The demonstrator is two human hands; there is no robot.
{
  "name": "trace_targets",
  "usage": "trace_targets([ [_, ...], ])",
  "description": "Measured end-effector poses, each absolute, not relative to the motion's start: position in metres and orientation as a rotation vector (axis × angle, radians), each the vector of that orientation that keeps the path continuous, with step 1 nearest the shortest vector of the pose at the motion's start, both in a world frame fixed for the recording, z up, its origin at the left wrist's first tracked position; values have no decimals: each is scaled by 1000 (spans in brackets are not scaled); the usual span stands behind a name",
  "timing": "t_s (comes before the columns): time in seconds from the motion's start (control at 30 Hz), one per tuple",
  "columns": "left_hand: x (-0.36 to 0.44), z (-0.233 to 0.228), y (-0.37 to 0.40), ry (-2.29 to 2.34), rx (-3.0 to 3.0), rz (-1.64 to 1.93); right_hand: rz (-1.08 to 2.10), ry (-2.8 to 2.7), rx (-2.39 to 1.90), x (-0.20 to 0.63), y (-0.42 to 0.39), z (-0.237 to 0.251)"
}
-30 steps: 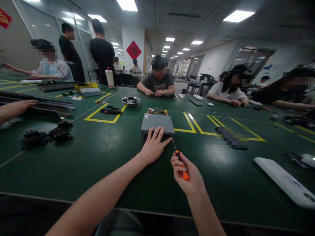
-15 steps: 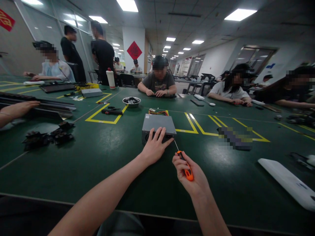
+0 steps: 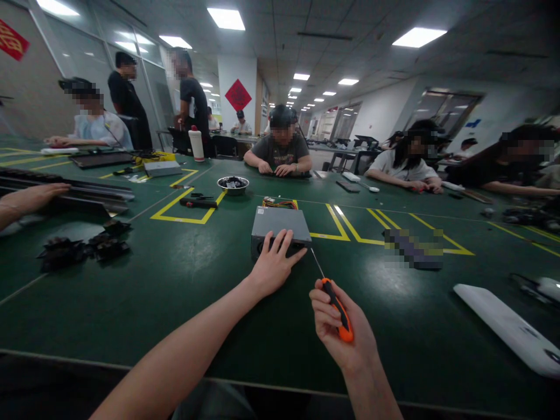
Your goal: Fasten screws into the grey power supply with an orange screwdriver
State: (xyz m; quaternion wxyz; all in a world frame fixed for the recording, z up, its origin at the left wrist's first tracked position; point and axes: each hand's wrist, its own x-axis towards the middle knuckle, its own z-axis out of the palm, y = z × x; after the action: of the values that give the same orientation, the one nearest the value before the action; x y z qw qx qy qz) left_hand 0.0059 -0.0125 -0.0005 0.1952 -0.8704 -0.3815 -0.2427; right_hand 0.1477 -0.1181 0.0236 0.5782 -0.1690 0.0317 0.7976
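A grey computer power supply (image 3: 280, 221) lies on the green table in front of me, a bundle of coloured wires (image 3: 280, 203) at its far side. Spread over its top and near face are the fingers of my left hand (image 3: 272, 262), covering part of that face. My right hand (image 3: 339, 318) grips a screwdriver (image 3: 336, 306) by its orange and black handle. The thin shaft points up and left, its tip close to the right front corner of the power supply. Whether the tip touches the metal I cannot tell.
A metal bowl (image 3: 233, 185) of dark parts stands beyond, with a black tool (image 3: 198, 203) to its left. Dark parts (image 3: 65, 252) lie at left, near another person's hand (image 3: 37, 198). A white device (image 3: 503, 326) lies at right. People sit across the table.
My right hand has drawn the screwdriver slightly back towards me and to the right. More of the handle shows. My left hand stays on the power supply.
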Motion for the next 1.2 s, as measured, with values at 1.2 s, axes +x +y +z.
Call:
trace_targets([
  [1.2, 0, -2, 0, -1192, -2461, -951, 1784, -170, -811, 114, -90, 18],
])
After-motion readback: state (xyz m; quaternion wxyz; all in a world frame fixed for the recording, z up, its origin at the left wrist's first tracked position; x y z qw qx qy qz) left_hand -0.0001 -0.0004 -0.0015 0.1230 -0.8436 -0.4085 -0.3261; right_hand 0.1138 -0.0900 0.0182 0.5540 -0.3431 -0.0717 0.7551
